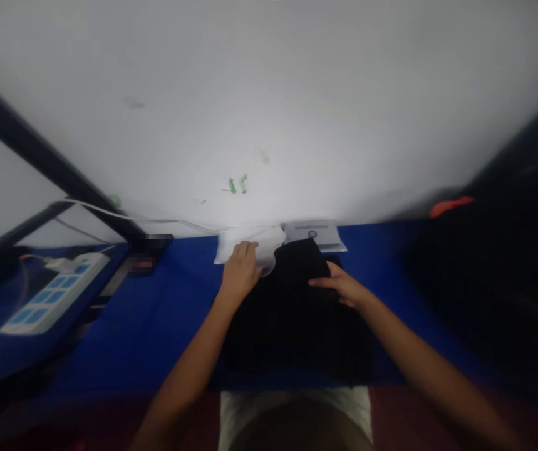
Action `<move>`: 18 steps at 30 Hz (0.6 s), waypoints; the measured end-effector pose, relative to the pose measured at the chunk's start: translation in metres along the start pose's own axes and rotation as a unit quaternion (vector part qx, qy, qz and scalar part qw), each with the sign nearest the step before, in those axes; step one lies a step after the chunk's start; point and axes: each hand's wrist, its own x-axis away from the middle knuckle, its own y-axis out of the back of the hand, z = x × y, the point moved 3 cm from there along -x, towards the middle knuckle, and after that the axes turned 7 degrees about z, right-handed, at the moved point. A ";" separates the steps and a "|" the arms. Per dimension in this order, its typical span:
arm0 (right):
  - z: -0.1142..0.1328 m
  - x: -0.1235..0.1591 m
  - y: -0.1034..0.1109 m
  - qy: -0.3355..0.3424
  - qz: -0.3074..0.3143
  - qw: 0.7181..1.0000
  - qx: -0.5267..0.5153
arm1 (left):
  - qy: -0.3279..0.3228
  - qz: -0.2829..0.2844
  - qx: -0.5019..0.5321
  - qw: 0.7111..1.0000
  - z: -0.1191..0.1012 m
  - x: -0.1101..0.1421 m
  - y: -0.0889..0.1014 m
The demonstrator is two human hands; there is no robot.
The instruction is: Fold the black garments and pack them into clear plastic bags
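Observation:
Folded black cloth [292, 319], perhaps a garment, lies on the blue table in front of me. My right hand [344, 286] grips its upper right part, thumb on top and the other fingers partly hidden behind the fabric. A white, partly see-through plastic bag [231, 245] lies just beyond the cloth on the left. My left hand [243, 266] has its fingers curled over the bag's near right edge and closed on it. Beside that bag, behind the cloth, rests a second pale bag [315, 233] with dark print and a round mark.
A power strip [55, 294] with blue sockets and a plug stands at the left. A white cable [132, 217] runs along the white wall. Dark bulky material [498, 282] with an orange patch [451, 206] fills the right side. The blue tabletop [156, 332] ends near my body.

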 end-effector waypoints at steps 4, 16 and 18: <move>-0.003 -0.001 -0.005 0.017 0.027 0.999 0.031 | -0.009 0.014 0.018 1.000 -0.022 0.004 0.004; -0.006 -0.007 -0.009 0.056 -0.005 0.992 0.115 | -0.087 0.052 0.107 0.989 -0.044 0.024 0.000; -0.005 -0.005 -0.011 0.043 0.020 0.989 0.144 | -0.098 0.025 0.095 0.990 -0.046 0.025 -0.001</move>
